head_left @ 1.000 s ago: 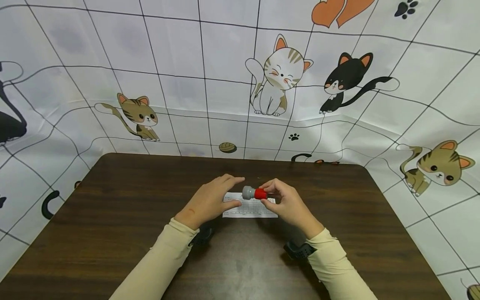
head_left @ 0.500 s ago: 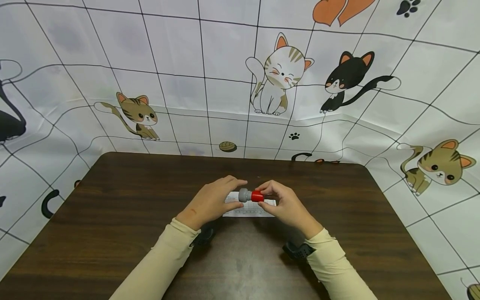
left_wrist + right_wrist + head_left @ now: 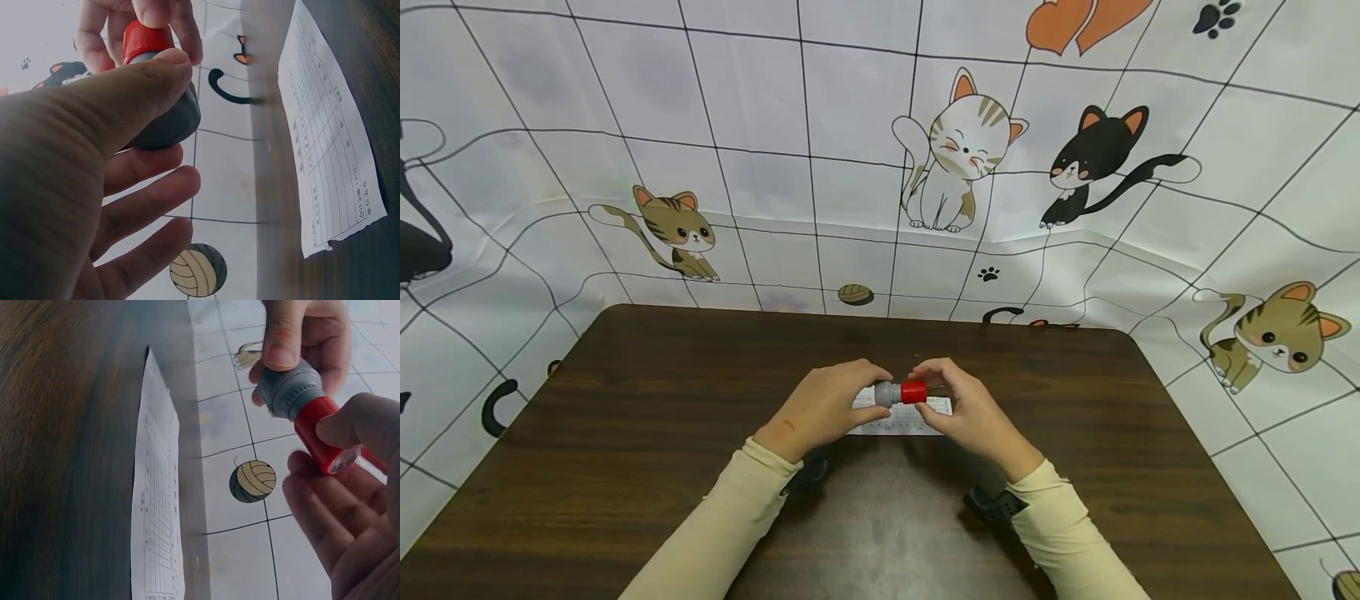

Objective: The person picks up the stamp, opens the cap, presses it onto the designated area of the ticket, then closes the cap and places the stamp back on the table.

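Observation:
A small hand stamp (image 3: pixel 913 392), with a grey knob and a red barrel, is held level above a printed sheet (image 3: pixel 898 423). My left hand (image 3: pixel 823 410) pinches the grey knob (image 3: pixel 165 128) between thumb and fingers; its other fingers are spread loosely below. At the opposite end, my right hand (image 3: pixel 976 414) holds the red barrel (image 3: pixel 317 432), with the thumb (image 3: pixel 340 428) across it. A pale end face (image 3: pixel 344 460) shows in the right wrist view. Close by, a second bit of red is partly hidden by the right hand, so I cannot tell what it is.
The gridded paper lies on a dark wooden table (image 3: pixel 700 400). Behind the table hangs a white sheet (image 3: pixel 760 183) printed with cats and grid lines. Black wrist devices (image 3: pixel 995 503) sit under both cuffs.
The stamp has shifted left in my right hand. My left hand, held apart from it earlier, has moved slightly right, and its thumb and fingers have come together on the grey knob.

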Demonstrator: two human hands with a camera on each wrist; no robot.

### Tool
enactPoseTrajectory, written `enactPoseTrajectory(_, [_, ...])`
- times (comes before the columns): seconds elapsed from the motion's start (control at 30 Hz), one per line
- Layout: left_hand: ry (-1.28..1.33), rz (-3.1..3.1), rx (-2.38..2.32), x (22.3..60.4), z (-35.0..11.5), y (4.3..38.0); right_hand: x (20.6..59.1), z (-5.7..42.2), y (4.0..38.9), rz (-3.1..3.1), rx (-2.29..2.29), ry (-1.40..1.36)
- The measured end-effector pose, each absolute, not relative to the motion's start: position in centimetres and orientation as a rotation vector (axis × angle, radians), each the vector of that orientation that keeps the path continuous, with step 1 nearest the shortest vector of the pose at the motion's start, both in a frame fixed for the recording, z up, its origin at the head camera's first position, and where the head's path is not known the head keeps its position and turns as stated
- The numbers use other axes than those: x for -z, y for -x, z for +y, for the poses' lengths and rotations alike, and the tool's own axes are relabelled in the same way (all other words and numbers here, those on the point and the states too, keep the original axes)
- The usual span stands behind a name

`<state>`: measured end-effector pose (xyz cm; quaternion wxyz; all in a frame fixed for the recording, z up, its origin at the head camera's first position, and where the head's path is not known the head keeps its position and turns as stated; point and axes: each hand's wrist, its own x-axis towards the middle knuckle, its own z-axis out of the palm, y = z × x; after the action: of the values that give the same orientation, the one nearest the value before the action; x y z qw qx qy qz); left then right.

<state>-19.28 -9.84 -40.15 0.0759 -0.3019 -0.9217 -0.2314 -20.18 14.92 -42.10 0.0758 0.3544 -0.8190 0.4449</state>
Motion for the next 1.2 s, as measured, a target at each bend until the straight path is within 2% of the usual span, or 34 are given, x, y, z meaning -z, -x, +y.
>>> enactPoseTrajectory(0.33, [0.918,-2.71,0.662,40.09,-9.89,19.22,42.28,15.01,20.15,-2.46,-0.97,-1.054])
enactPoseTrajectory(1.2, [0.925,-2.618,0.567,39.83,-9.87,19.24,41.82,14.88,19.87,-2.486,-0.962,-0.993])
